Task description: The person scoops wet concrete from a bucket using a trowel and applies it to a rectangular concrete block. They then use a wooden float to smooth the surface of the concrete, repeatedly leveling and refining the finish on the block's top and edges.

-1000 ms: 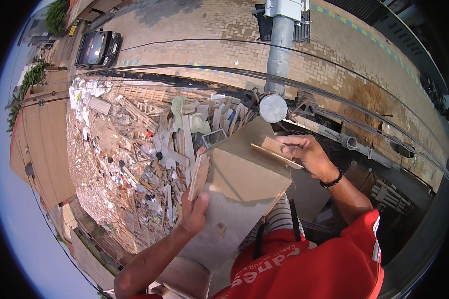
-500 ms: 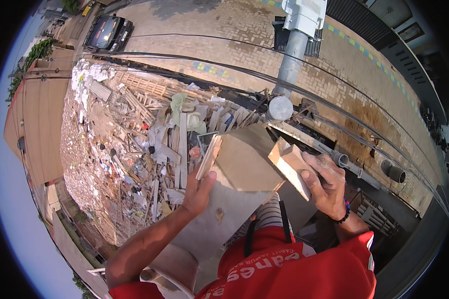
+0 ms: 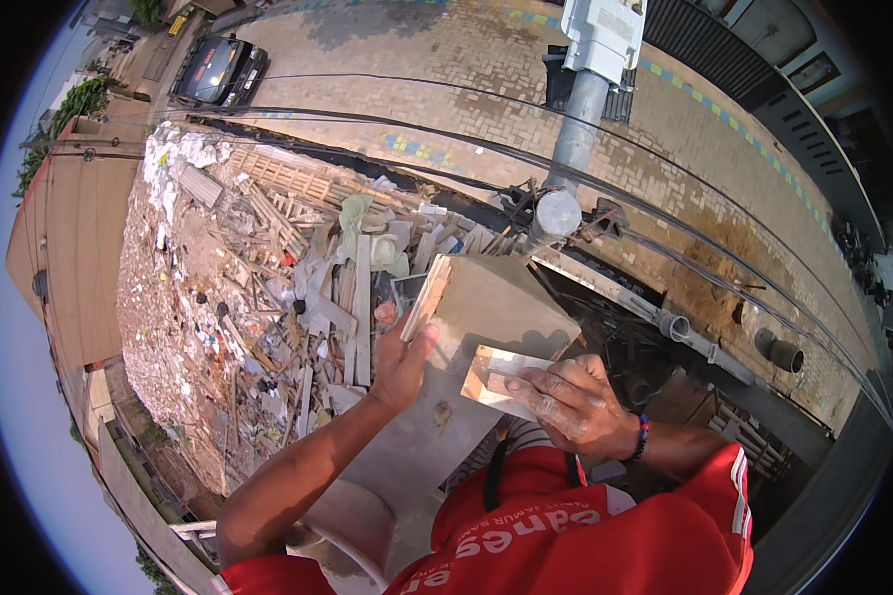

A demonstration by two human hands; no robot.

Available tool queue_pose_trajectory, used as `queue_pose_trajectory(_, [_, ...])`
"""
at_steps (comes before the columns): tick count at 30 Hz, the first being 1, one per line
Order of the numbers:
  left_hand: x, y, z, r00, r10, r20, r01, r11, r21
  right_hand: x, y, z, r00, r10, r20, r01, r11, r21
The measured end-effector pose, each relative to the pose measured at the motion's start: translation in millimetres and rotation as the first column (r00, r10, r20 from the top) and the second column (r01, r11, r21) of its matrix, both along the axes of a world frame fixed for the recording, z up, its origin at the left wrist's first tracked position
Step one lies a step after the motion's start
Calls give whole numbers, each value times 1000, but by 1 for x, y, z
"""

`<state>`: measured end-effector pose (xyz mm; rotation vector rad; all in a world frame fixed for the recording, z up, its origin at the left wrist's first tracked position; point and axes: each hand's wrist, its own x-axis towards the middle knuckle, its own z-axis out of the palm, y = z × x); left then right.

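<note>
My left hand (image 3: 401, 369) is closed on a pale wooden strip (image 3: 426, 295), pressing it along the left edge of a grey cement ledge (image 3: 496, 289). Dusted with grey, my right hand (image 3: 573, 402) grips the block handle of a small wooden float (image 3: 478, 385). The float is tilted over the near part of the ledge; whether it touches the cement I cannot tell. Some fingers of my left hand are hidden behind the strip. A pale bucket (image 3: 359, 518) stands at the lower left, beneath my left forearm.
Several cables (image 3: 407, 125) run across beyond the ledge, close to a grey metal pole (image 3: 576, 139). Far below on the left spreads a heap of scrap wood and rubbish (image 3: 268, 297). A dark car (image 3: 218, 71) stands on the paved street.
My right hand has brought the wooden float leftward and nearer to my body, turning it over the ledge. The left hand keeps its hold on the strip, with only a slight shift.
</note>
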<state>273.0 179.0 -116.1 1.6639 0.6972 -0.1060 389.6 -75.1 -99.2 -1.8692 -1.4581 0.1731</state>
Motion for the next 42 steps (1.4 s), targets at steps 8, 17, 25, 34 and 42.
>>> queue_pose_trajectory(8, [2,1,-10,989,-31,142,34,999,-18,-4,14,-9,996,-69,49,72,995,-71])
queue_pose_trajectory(17, [5,6,-1,994,-102,-28,104,989,109,30,41,-4,980,-167,113,175,982,-72])
queue_pose_trajectory(25, [4,15,4,988,-152,-15,152,987,46,8,39,3,999,44,5,-44,998,43])
queue_pose_trajectory(34, [16,21,24,985,-168,-37,163,978,-128,3,47,-11,991,129,20,-128,991,-44])
queue_pose_trajectory(42, [10,35,-13,975,-213,-69,198,964,-179,9,32,-23,976,-137,167,144,989,-32])
